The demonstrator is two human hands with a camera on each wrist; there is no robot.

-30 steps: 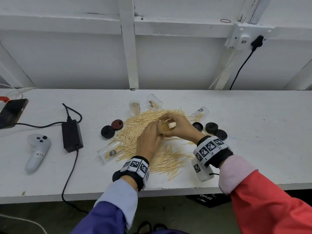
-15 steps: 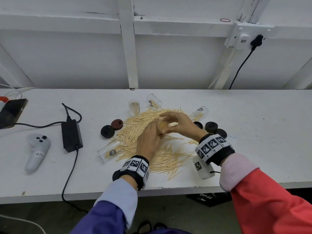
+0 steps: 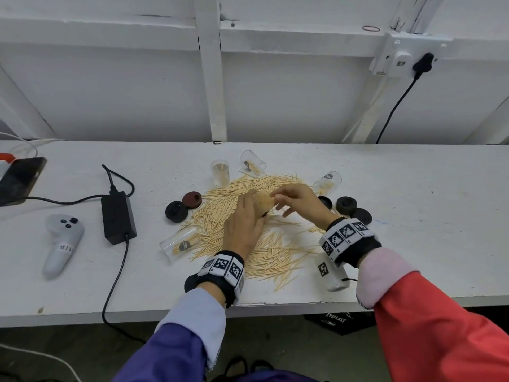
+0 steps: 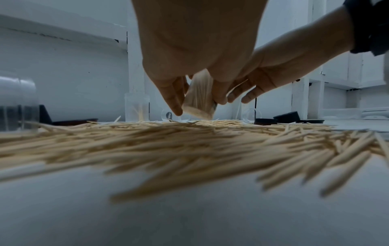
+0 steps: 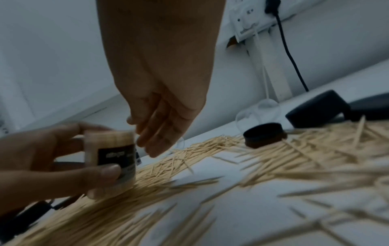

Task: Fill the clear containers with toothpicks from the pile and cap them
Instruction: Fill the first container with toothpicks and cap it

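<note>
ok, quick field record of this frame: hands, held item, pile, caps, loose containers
left hand: grips the full container, no cap on it
right hand: open, fingers straight, beside the container top, holds nothing
toothpick pile: spread on the white bench under both hands
caps: three dark ones right of the pile, two on the left
other containers: one upright, three lying on their sides

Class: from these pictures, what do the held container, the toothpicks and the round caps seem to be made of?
Held container: probably clear glossy plastic, since the toothpicks inside show through.
Toothpicks: pale matt wood or bamboo, thin pointed sticks; the pictures cannot settle which.
Caps: likely black moulded plastic, dull finish; one cap is dark red.
</note>
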